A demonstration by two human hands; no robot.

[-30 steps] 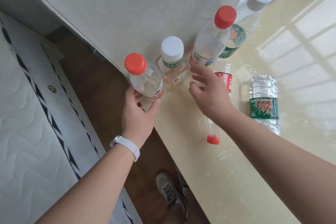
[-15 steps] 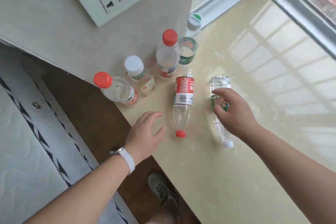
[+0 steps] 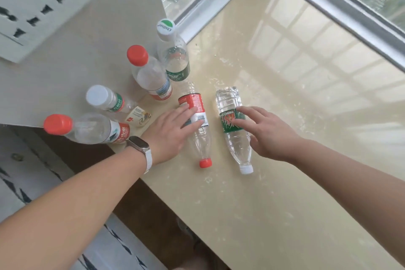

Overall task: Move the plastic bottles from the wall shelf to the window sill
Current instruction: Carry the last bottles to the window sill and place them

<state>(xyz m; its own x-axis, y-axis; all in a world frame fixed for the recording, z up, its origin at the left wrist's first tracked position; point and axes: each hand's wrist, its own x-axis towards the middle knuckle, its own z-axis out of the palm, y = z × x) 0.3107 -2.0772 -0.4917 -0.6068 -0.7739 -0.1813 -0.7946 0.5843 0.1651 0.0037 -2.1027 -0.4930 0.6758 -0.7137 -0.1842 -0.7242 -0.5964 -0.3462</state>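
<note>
Two plastic bottles lie side by side on the cream window sill [image 3: 285, 193], caps towards me. The red-label bottle [image 3: 198, 136] has my left hand [image 3: 168, 133] laid flat on it, fingers spread over the label. On the green-label bottle [image 3: 230, 103] rest the fingertips of my right hand [image 3: 267, 133], thumb beside the bottle; neither hand is closed around a bottle. Along the wall stand a red-cap bottle [image 3: 96, 129] at the sill's edge, a white-cap bottle [image 3: 103, 97], a second red-cap bottle [image 3: 149, 74] and a green-label bottle with a white and green cap [image 3: 175, 57].
A wall socket [image 3: 32, 6] sits on the wall at upper left. The metal window frame [image 3: 328, 11] borders the sill at the back and right. Below the sill's left edge are brown floor, a shoe [image 3: 186, 232] and a patterned mattress [image 3: 22, 182].
My left hand let go of the red-cap bottle at the sill's edge and moved right onto the lying red-label bottle. My right hand moved from the standing bottles onto the lying green-label one.
</note>
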